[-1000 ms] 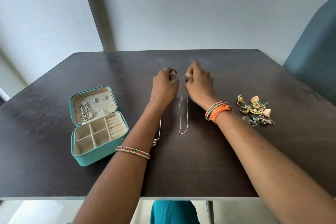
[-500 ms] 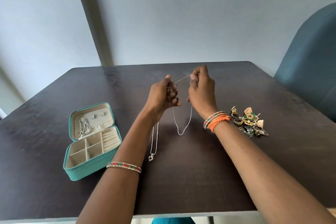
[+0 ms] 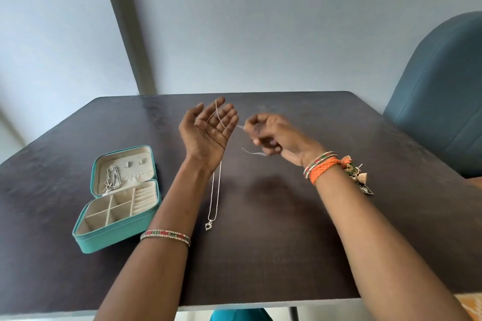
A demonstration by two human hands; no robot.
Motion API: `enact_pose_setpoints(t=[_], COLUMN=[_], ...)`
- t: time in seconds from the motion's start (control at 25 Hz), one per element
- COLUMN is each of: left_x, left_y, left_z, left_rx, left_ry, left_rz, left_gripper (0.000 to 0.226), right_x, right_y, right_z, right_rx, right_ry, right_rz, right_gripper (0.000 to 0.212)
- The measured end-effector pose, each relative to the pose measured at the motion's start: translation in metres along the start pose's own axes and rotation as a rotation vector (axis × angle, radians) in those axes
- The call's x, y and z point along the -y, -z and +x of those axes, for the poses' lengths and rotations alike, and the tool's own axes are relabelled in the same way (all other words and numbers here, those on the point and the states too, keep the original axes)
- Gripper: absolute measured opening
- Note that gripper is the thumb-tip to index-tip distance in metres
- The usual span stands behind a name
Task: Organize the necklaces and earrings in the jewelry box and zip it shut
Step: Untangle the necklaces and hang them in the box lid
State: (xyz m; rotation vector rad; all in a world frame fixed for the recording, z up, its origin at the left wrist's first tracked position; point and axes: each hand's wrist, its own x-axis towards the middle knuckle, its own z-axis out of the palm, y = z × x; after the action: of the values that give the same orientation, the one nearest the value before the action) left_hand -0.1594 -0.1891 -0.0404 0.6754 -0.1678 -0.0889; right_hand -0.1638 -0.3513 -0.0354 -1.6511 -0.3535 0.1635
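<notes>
Necklace (image 3: 220, 118) drapes over left hand (image 3: 208, 133) (fingers straight); right hand (image 3: 271, 135) fingers pinch it.

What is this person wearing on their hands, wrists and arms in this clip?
Both forearms are bare, no sleeves or gloves. The left wrist carries one thin beaded bangle in red, green and silver. The right wrist carries a similar bangle beside a braided orange band.

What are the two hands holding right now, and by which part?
A thin silver chain necklace: it lies across the fingers of the open left hand; the blurred right hand pinches its other end.
</notes>
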Motion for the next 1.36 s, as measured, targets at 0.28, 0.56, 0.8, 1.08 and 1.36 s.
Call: enact_pose_setpoints(t=[0.28,0.56,0.8,1.08,1.36], left_x=[0.005,0.006,0.008,0.007,0.008], left_y=[-0.015,-0.016,-0.016,-0.015,-0.014], left_z=[-0.010,-0.012,-0.012,-0.010,-0.009], left_rx=[0.107,0.131,0.149,0.123,0.122], left_ry=[0.158,0.222,0.261,0.223,0.185], left_rz=[0.330,0.476,0.549,0.463,0.458], left_gripper=[0.043,0.034,0.039,0.035,0.027], right_x=[0.013,0.011,0.007,-0.001,-0.002], right_y=[0.014,0.019,0.022,0.019,0.011], right_z=[-0.010,-0.007,-0.005,0.000,-0.001], right_rx=[0.504,0.135,-0.143,-0.213,-0.063], right_ry=[0.073,0.108,0.138,0.018,-0.035], right_rz=[0.114,0.114,0.173,0.030,-0.052], right_gripper=[0.043,0.044,0.024,0.017,0.008])
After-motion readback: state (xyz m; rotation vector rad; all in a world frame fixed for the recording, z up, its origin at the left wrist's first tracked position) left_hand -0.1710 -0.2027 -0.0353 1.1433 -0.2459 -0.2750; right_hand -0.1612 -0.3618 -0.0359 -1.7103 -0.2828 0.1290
